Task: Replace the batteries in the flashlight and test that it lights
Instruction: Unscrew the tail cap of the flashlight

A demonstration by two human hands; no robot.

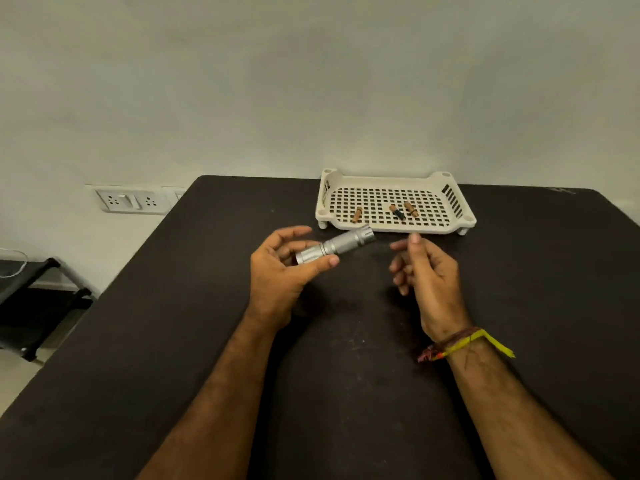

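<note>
**A Silver Flashlight in One Hand, Batteries in the Tray**

A person sits at a dark table point(173, 341). Both bare arms reach out over it.

The left hand point(277, 275) holds a small silver flashlight point(337, 245). The thumb lies along the near side of the flashlight, close to its back end. The other fingers curl loosely above it. The flashlight is tilted a little, and its wide front end points to the right and away, toward the tray. It is up off the table, in the hand.

The right hand point(427, 271) holds nothing. Its fingers are loosely bent and a bit apart, with the palm turned toward the left hand. It is near the front of the flashlight but does not touch it. A yellow and red thread band point(464, 344) is tied around the right wrist.

A cream plastic tray point(450, 226) with many little holes sits at the far side of the table, just behind the hands. Three small batteries lie in it. One brown battery point(356, 215) is on the left. A dark battery point(397, 212) and another brown battery point(411, 209) lie close together near the middle.

A pale wall point(311, 81) stands behind the table. A white socket plate point(133, 200) is on it, low on the left. A black stand point(41, 299) is on the floor to the left of the table.
</note>
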